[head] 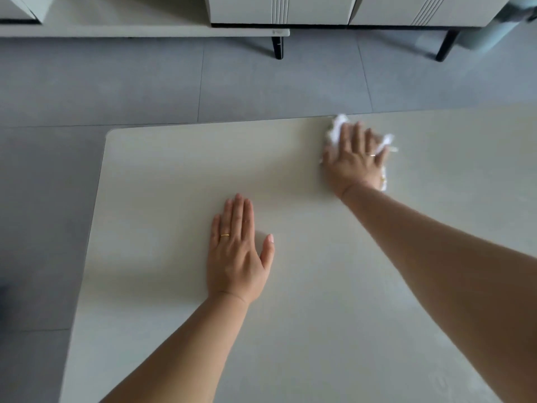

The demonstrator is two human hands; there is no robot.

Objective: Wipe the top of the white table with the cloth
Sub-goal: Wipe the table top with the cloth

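At the far edge of the counter (151, 175), the right grip (353, 161) presses flat, fingers spread, on the cloth (337, 129) while the left grip (236, 251) rests open nearer in, so wiping seems underway, how much remains being unclear.

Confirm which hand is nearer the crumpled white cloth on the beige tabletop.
Right. The right hand presses on the crumpled white cloth near the far edge of the beige tabletop; the left hand lies flat on bare surface, apart, closer to the person.

Both forearms are bare, and the left hand (236, 257) and right hand (353, 164) each wear a thin gold ring.
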